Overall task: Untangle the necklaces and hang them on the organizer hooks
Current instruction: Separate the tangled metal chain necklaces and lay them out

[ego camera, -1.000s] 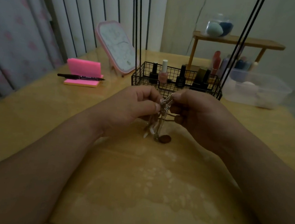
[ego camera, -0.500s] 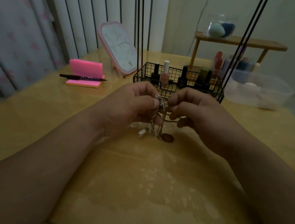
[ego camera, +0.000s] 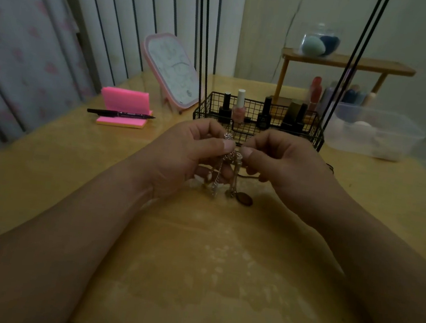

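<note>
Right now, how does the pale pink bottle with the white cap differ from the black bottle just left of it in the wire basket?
Body colour: the pale pink bottle with white cap is light; the black bottle is dark. Cap: white on the pink bottle, black on the black bottle. Shared: both upright, side by side in the black wire basket.
</note>
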The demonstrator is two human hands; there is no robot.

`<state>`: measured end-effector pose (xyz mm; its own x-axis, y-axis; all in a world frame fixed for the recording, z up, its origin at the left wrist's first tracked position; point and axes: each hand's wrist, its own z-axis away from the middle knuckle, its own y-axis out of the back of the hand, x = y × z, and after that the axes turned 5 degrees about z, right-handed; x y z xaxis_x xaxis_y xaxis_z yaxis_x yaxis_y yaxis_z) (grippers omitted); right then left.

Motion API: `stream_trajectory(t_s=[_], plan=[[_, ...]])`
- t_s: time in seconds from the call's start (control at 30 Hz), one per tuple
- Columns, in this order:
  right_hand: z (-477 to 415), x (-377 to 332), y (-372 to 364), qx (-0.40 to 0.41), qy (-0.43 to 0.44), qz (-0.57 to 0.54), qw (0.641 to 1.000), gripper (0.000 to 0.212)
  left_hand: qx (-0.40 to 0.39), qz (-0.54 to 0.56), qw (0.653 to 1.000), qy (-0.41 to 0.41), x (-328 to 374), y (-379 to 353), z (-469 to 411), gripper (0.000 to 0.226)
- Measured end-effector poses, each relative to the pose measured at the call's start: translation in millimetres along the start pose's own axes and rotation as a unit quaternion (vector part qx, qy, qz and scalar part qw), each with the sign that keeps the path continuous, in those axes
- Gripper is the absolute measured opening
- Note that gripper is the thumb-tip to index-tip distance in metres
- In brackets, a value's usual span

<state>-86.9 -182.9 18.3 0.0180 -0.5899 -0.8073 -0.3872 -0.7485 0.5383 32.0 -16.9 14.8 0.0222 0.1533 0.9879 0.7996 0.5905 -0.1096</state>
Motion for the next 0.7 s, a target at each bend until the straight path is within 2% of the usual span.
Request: stream_trajectory(t_s=[0.13,0.33,0.47,0.6,0.7], plan=[[-1,-1,-1,0.023,-0.033,0.013,0.999,0.005,0.023,0.015,1.000,-0.004,-1,2,-3,0.011],[4,-9,-3,-0.069,-0.061,0.014,0.996,0.005,0.040,-0.002,0.999,-0.031,-5,3,-5,0.017],[7,-13,-12,-0.103,-0.067,0.044,0.991,0.023,0.030,0.017,0.999,-0.037,-4,4,-6,0.021],[8,-13,-14,-0.086,-0.080,-0.018,0.993,0.014,0.008,0.015,0.998,-0.055,0,3,-5,0.028],[8,-13,-17,-0.066,-0.111,-0.118,0.985,0.014,0.003,0.012,0.998,-0.064,1,2,-4,0.028]])
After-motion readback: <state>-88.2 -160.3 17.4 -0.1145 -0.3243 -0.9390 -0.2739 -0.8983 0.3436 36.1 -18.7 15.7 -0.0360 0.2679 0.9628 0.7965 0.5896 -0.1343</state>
